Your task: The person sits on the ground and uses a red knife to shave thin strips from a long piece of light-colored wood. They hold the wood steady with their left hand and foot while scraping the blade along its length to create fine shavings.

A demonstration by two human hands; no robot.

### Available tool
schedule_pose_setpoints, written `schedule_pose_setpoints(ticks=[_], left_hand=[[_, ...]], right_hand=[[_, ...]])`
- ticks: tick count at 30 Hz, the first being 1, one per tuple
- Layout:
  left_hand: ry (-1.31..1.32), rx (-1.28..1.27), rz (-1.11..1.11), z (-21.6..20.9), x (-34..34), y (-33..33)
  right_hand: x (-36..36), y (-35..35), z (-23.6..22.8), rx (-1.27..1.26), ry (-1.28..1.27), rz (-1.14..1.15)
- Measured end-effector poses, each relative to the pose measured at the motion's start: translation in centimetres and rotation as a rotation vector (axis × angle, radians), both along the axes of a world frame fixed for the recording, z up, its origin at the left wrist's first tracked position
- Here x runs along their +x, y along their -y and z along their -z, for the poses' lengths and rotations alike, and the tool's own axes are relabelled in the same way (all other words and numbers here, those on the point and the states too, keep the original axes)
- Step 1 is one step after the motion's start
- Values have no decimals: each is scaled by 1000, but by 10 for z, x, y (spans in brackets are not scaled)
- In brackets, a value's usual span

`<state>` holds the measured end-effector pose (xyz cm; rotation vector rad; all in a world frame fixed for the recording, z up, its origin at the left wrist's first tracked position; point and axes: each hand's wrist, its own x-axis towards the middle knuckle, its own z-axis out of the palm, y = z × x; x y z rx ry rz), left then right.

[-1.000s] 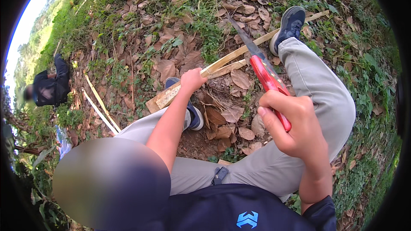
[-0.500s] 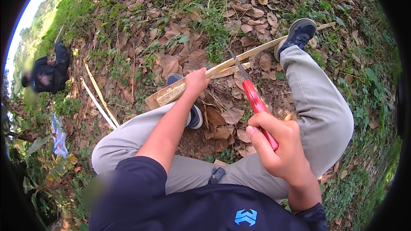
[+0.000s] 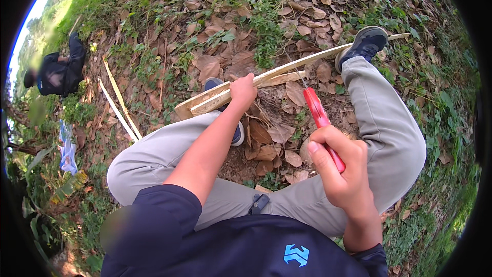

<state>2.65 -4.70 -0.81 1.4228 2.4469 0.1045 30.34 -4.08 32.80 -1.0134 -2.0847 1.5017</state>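
My left hand (image 3: 243, 92) is closed around a long pale wooden strip (image 3: 297, 63), which slants from near my left shoe to beyond my right shoe. Under it lies a shorter, flat piece of wood (image 3: 281, 78). In my right hand (image 3: 341, 169) is a red-handled knife (image 3: 318, 110), held over the ground between my legs. Its thin blade points away from me and is hard to make out, appearing almost edge-on near the shorter piece. Whether the blade touches the wood I cannot tell.
Two more pale strips (image 3: 120, 100) lie on the ground to the left. Beyond them, a person in dark clothes (image 3: 60, 72) sits at the far left. A blue-white plastic bag (image 3: 67, 149) lies among plants. Dry leaves (image 3: 241, 64) and weeds cover the slope.
The knife has shifted slightly right and turned, so its blade shows thinner and no longer crosses over the long strip. My left hand keeps its grip; the whole view has shifted slightly.
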Motion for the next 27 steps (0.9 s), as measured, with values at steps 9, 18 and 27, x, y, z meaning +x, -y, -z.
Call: schedule_pose_setpoints(ticks=[9, 18, 27], left_hand=[[-52, 36, 11, -2, 8, 9], [-93, 165, -1, -8, 25, 21], [-34, 184, -29, -8, 32, 31]], right_hand=[[-2, 1, 3, -28, 1, 3], [-3, 10, 27, -331, -146, 148], [-7, 22, 54, -302, -91, 12]])
